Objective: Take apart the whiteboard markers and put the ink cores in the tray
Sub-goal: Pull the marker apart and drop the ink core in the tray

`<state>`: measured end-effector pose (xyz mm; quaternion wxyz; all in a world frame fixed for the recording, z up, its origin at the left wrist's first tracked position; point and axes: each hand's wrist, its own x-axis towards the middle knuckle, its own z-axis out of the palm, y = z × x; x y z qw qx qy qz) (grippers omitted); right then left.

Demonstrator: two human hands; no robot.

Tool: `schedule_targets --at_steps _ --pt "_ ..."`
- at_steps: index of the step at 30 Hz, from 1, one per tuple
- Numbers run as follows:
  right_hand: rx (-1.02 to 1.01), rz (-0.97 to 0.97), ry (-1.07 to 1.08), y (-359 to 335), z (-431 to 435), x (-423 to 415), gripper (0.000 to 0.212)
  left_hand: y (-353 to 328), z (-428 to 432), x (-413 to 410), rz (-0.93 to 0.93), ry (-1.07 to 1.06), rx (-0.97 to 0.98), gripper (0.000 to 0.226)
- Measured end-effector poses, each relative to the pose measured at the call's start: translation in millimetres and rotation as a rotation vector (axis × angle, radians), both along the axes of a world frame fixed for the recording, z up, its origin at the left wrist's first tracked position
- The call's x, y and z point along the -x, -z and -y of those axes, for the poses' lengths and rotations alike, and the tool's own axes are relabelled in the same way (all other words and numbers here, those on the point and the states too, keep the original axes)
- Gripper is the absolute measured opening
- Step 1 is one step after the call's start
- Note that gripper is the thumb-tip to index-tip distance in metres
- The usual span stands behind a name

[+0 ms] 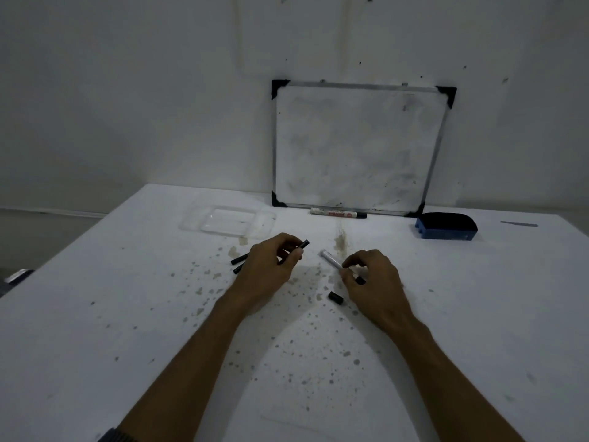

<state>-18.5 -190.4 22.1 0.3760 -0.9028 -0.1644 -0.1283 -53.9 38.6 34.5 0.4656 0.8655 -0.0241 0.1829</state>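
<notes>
Ink core (294,249) is being pinched in left hand (267,266), barrel (331,260) clamped in right hand (371,275). Core is best being carried level to tray (191,223) near desk (127,314) far edge, without smearing.

Wall (143,90): white, marked with dark specks, rising directly behind the table.
Table (127,330): white top, spattered with brownish stains, butted against the wall.
Floor (41,237): grey strip left of the table.
Light: dim, even.

Stained white table (127,314) w/ tray (191,223), marker (338,214), eraser (446,226), cap (336,297).
</notes>
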Motion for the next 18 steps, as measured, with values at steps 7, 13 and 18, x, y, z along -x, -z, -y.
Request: schedule_targets --at_steps 7,13,18 --pt "0.221 -0.059 -0.274 -26.3 -74.8 -17.9 0.038 -47.7 -60.3 -0.6 -0.08 -0.103 -0.291 0.012" --pt "0.312 -0.261 -0.261 -22.3 -135.3 -51.0 0.052 -84.1 -128.6 -39.4 -0.107 -0.183 -0.401 0.019" --pt "0.358 0.011 -0.104 11.2 -155.8 -42.2 0.052 -84.2 -157.9 -92.6 -0.317 -0.112 -0.579 0.023"
